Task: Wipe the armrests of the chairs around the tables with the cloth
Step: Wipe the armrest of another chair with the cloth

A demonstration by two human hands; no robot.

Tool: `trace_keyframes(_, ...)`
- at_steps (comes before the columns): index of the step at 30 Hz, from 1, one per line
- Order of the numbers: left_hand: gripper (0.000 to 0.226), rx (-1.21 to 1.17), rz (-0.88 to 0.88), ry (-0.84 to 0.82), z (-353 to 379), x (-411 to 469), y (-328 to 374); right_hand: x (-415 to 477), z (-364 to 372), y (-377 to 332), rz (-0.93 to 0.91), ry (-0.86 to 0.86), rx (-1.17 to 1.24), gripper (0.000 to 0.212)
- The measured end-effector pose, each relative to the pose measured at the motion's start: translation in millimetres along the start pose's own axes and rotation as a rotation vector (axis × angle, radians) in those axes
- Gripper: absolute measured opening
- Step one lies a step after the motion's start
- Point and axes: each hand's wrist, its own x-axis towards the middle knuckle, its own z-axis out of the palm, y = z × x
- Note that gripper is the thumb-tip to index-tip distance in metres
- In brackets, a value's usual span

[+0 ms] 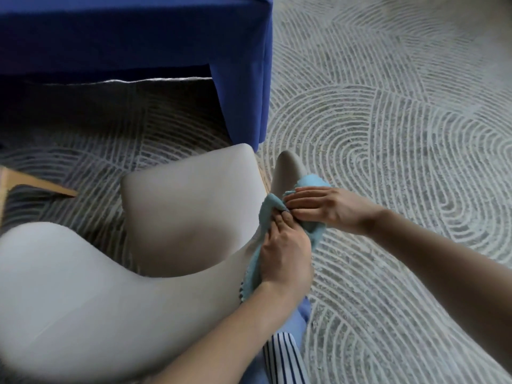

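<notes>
Swirl-ribbed grey carpet (388,120); one soft blue cloth (270,207) draped on one smooth rounded grey armrest (288,167), left hand (284,252) fingers curled gripping it, right hand (329,209) fingers near-straight, pressing it just beyond.

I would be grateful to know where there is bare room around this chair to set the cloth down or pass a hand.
Free: the seat, between backrest and table; the carpet right of the armrest. Crowded: the armrest's middle, where the left hand and right hand meet on the cloth.
</notes>
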Motion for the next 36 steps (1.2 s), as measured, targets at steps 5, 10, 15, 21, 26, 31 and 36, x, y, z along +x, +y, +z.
trace_keyframes(5, 0.072, -0.028, -0.035, 0.056, -15.7, 36.8, 28.0, 3.4, -6.7, 40.7, 0.016, -0.017, 0.072, 0.030)
trace_keyframes(10, 0.076, 0.015, -0.188, 0.027, -22.8, 56.9, 39.9, 9.2, -8.8, 63.6, -0.017, -0.047, 0.131, 0.032)
trace_keyframes(15, 0.077, -0.041, -0.232, 0.049, -23.8, 55.8, 43.9, 19.8, -12.8, 79.6, -0.125, -0.082, 0.162, 0.045)
trace_keyframes(21, 0.059, -0.072, -0.344, 0.082, -10.0, 68.4, 45.5, 34.9, -17.8, 92.0, -0.241, -0.078, 0.201, 0.039)
trace_keyframes(26, 0.046, -0.107, -0.470, -0.001, -21.6, 82.5, 56.3, 50.2, -16.1, 110.2, -0.373, -0.161, 0.202, 0.052)
trace_keyframes(31, 0.038, -0.130, -0.631, 0.006, -25.1, 107.0, 65.7, 64.8, -12.8, 131.9, -0.414, -0.304, 0.210, 0.074)
trace_keyframes(36, 0.039, -0.207, -0.802, -0.049, -28.3, 133.2, 70.8, 74.0, -12.4, 133.1, -0.273, -0.438, 0.112, 0.042)
